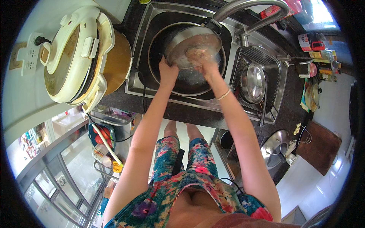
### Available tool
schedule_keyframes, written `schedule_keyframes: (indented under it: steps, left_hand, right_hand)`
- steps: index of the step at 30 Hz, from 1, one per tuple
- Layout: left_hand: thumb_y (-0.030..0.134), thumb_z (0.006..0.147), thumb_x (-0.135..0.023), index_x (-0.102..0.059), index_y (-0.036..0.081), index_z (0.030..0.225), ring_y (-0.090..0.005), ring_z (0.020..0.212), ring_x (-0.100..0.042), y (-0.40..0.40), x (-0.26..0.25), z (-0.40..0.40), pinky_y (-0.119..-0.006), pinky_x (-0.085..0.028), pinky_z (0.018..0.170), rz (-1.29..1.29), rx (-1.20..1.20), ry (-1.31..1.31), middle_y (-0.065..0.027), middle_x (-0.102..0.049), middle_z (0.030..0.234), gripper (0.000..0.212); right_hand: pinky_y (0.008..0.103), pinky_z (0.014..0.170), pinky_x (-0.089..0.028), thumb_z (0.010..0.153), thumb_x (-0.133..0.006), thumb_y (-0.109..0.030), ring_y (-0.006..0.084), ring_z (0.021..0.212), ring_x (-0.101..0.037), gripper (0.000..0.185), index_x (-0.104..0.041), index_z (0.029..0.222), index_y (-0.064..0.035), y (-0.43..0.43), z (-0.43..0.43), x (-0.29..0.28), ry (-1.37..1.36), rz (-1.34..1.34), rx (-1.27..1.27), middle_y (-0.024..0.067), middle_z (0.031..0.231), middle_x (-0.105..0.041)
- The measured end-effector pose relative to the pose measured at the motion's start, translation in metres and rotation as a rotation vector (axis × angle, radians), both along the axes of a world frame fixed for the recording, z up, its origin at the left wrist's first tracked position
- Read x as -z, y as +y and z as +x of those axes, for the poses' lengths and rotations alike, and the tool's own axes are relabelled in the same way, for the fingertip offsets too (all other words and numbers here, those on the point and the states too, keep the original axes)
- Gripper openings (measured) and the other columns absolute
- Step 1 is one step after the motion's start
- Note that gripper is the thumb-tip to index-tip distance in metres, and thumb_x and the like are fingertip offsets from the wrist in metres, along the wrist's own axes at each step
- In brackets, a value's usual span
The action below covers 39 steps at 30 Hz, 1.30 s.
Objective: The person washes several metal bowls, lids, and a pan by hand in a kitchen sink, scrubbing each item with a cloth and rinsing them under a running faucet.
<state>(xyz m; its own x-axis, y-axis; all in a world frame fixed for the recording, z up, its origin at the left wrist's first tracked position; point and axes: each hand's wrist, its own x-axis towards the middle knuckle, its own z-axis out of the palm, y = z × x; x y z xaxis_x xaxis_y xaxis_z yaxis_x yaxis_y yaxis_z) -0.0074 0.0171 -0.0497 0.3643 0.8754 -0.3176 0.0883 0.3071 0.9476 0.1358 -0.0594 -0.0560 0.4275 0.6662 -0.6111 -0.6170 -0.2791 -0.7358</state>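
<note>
A round metal pan (178,42) is tilted within a large dark, wide-rimmed pan (188,82) in the left sink basin. Its near-left rim is gripped by my left hand (168,72). My right hand (203,61) reaches over the tilted pan's wet inner face, its fingers blurred by motion. Whether those fingers hold anything I cannot tell. Above the far side of the pan arches the metal faucet (251,4), with a black part (212,24) beneath its end. Some water shows in the bottom of the dark pan.
Right of my hands, a wire drying rack (273,99) holds a shiny metal bowl (253,82). At left stands a large electric cooker (74,57) with its cord hanging over the counter edge. A metal lid (275,148), a whisk (306,136) and a brown board (319,146) lie farther right.
</note>
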Motion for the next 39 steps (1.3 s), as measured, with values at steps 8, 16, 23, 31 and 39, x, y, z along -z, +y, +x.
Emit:
schedule_keyframes:
  steps: [8, 16, 23, 31, 39]
  left_hand:
    - [-0.005, 0.068, -0.058, -0.034, -0.010, 0.113, -0.0406, 0.094, -0.055, 0.003, -0.072, 0.016, -0.043, -0.048, 0.076, 0.492, 0.434, 0.838, -0.0303, -0.055, 0.094, 0.051]
    - [0.005, 0.083, -0.053, -0.046, -0.004, 0.112, -0.0342, 0.098, -0.055, 0.047, -0.025, 0.019, -0.040, -0.046, 0.079, 0.585, 0.208, 0.599, -0.0192, -0.055, 0.106, 0.032]
    - [-0.001, 0.079, -0.054, -0.044, -0.007, 0.115, -0.0287, 0.095, -0.056, 0.028, 0.028, 0.056, -0.037, -0.047, 0.077, -0.438, -0.086, 0.073, -0.0175, -0.054, 0.106, 0.038]
    - [-0.002, 0.073, -0.058, -0.046, -0.005, 0.116, -0.0273, 0.096, -0.055, -0.002, 0.024, 0.033, -0.034, -0.047, 0.073, -0.456, -0.204, -0.031, -0.0168, -0.053, 0.111, 0.045]
    - [-0.003, 0.068, -0.056, -0.045, -0.007, 0.117, -0.0393, 0.104, -0.051, 0.038, -0.017, 0.022, -0.038, -0.042, 0.088, 0.428, 0.339, 0.509, -0.0276, -0.053, 0.109, 0.051]
  right_hand:
    - [0.0363, 0.066, -0.049, 0.077, -0.050, -0.003, 0.0329, 0.082, -0.060, 0.030, -0.055, 0.107, -0.0042, 0.013, 0.054, -0.057, -1.591, 0.043, -0.287, 0.0189, 0.097, -0.058]
    - [0.0367, 0.069, -0.049, 0.074, -0.055, 0.002, 0.0349, 0.081, -0.060, 0.021, -0.056, 0.095, 0.0002, 0.020, 0.034, -0.040, -1.391, 0.027, -0.057, 0.0203, 0.087, -0.061]
    - [0.0243, 0.046, -0.038, 0.086, -0.053, -0.017, 0.0083, 0.053, -0.050, 0.017, -0.059, 0.096, -0.0049, -0.004, 0.042, 0.082, -0.293, -0.120, 0.303, 0.0011, 0.067, -0.057]
    - [0.0240, 0.042, -0.038, 0.088, -0.048, -0.010, 0.0105, 0.048, -0.044, 0.029, -0.055, 0.113, -0.0226, 0.010, -0.015, 0.040, 0.320, 0.038, 0.221, 0.0036, 0.081, -0.059]
    - [0.0310, 0.049, -0.047, 0.077, -0.061, -0.013, 0.0231, 0.056, -0.061, 0.017, -0.062, 0.087, 0.0015, -0.005, 0.078, 0.043, -0.715, -0.072, -0.131, 0.0142, 0.074, -0.064]
